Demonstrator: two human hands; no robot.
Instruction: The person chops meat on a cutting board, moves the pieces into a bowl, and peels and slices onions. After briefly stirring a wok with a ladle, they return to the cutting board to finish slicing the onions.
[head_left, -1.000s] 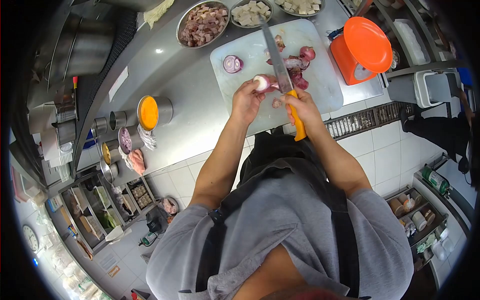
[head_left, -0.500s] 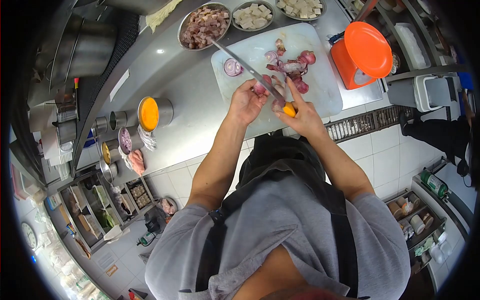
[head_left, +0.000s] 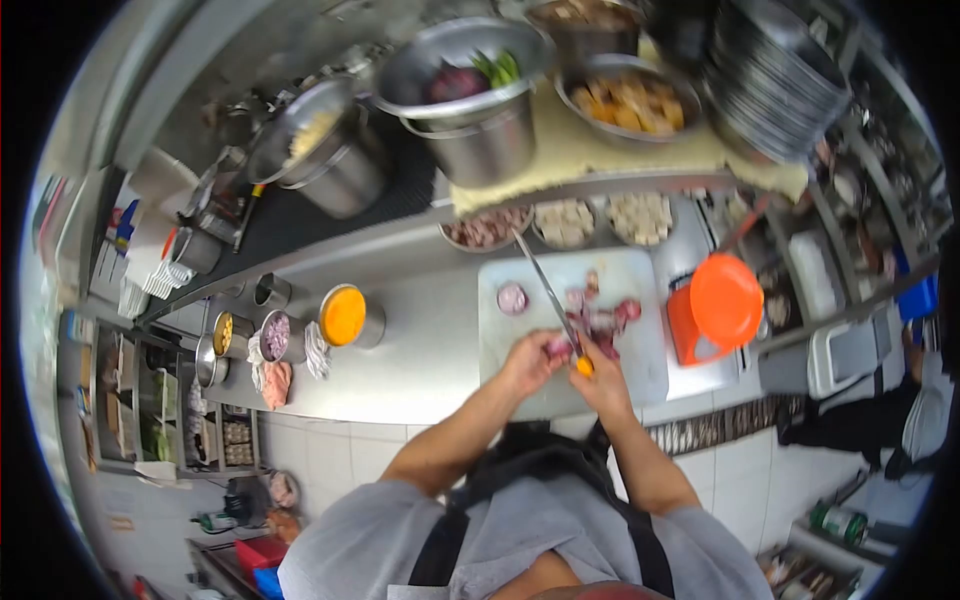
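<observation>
My left hand is closed around a red onion, only part of which shows between the fingers. Gripped in my right hand is a long knife with a yellow handle, its blade pointing away from me and crossing close beside the onion. Both hands are over the near part of a white cutting board. Onion skins and pieces lie on the board just beyond my right hand. Sliced onion rests at the board's left side.
Behind the board stand a bowl of diced meat and bowls of white cubes. An orange scale is at right, an orange-filled pot at left. A shelf overhangs the back. Another person stands at right.
The view has tilted up, bringing the shelf with its bowls and stacked plates into sight. The onion stays in my left hand and the knife in my right.
</observation>
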